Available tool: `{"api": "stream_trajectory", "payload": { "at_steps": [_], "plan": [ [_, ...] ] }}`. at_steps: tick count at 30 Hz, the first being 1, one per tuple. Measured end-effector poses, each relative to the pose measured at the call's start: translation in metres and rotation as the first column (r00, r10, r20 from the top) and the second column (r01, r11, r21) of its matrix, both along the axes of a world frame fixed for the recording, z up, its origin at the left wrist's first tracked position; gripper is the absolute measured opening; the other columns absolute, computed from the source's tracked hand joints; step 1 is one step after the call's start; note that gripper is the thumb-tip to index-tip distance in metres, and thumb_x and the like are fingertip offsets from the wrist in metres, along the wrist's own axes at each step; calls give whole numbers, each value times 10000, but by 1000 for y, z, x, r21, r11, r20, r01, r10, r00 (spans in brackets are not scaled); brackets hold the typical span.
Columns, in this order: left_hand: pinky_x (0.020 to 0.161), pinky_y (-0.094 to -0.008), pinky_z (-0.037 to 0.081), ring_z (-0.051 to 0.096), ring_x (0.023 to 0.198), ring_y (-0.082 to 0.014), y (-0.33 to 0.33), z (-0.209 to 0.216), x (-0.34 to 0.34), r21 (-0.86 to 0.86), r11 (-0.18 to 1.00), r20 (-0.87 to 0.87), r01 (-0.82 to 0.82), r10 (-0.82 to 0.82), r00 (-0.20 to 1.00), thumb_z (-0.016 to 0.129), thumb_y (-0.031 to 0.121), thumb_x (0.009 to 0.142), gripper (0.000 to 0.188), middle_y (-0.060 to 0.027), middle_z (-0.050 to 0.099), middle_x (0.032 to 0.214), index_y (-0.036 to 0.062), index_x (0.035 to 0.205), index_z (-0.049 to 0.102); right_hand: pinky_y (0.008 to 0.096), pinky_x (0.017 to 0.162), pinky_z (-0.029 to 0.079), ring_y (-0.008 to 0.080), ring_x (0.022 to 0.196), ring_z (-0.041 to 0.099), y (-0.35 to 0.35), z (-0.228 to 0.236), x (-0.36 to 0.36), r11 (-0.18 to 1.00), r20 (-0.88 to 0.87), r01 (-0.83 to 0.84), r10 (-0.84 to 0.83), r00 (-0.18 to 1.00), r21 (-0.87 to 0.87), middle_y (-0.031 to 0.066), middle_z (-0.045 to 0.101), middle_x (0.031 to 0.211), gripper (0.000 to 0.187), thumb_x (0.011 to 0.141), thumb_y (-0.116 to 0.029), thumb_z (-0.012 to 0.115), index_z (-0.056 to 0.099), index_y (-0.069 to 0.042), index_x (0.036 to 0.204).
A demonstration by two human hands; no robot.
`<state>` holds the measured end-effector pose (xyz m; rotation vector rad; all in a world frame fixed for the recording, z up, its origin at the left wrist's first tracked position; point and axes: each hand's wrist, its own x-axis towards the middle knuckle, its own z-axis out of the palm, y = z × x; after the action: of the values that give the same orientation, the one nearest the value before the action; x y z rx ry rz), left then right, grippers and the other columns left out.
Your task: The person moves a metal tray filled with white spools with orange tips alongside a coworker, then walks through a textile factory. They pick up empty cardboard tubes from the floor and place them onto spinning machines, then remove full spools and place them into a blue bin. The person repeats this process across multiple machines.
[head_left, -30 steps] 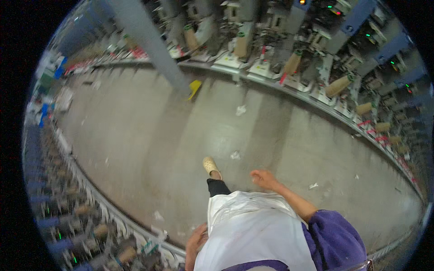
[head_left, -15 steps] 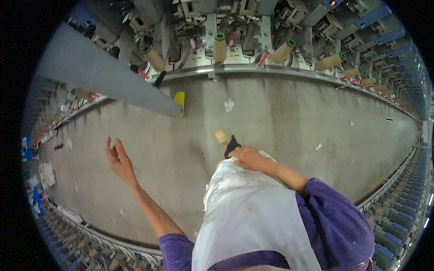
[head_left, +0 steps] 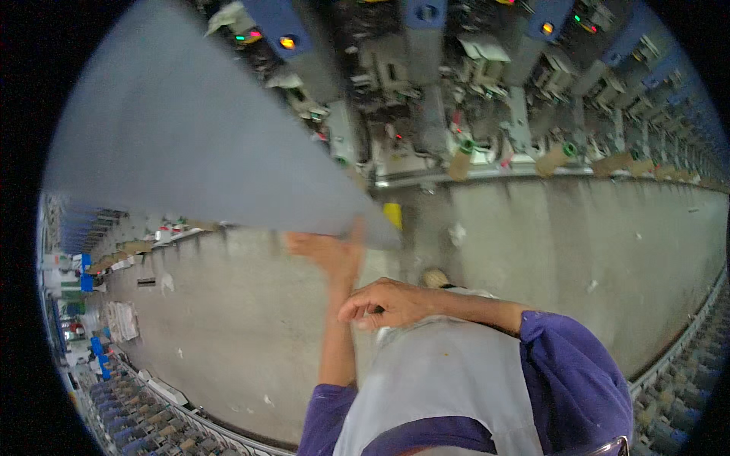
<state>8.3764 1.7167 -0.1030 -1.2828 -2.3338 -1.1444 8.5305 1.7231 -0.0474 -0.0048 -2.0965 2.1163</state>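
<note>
My left hand [head_left: 331,254], blurred by motion, is raised at the lower edge of a large smooth grey column [head_left: 205,144]. Its thumb points up apart from the fingers, which stretch left; I cannot tell whether it touches the column. Just below and to the right, my right hand [head_left: 391,302] is in front of my white apron [head_left: 441,372], near my left wrist. Its fingers curl toward the thumb, with a small dark gap between them. Whatever it holds, if anything, is hidden.
A long row of machines [head_left: 433,114] with tan yarn cones [head_left: 461,161] borders the aisle ahead. Another machine row [head_left: 144,410] runs behind at lower left. A yellow piece [head_left: 392,214] shows at the column's foot. White scraps [head_left: 456,234] lie on the grey floor [head_left: 517,243].
My left hand has swung right and inward to the column. My right hand has moved left, toward my left wrist. The column looms larger, and the view has shifted along the machine row.
</note>
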Motion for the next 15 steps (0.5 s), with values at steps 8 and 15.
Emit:
{"api": "stream_trajectory", "payload": {
  "at_steps": [8,15],
  "plan": [
    [865,-391,419,494,1097,-246,-43,-11,-50,289,826,445,484,-563,697,687,231,759,642,-153,512,1182,1,1282,394,301,839,465,161,1013,565,-1,88,-125,950,-157,283,-302,940,-130,77,515,1236,450,816,-172,629,506,-56,1233],
    [837,-429,446,538,991,-365,16,-22,-131,112,837,390,536,-533,751,681,108,705,645,-184,564,1072,51,1295,429,287,811,462,188,1016,558,0,53,-120,665,-67,614,-653,754,426,108,522,1193,439,801,-118,662,521,-23,1206]
  ]
}}
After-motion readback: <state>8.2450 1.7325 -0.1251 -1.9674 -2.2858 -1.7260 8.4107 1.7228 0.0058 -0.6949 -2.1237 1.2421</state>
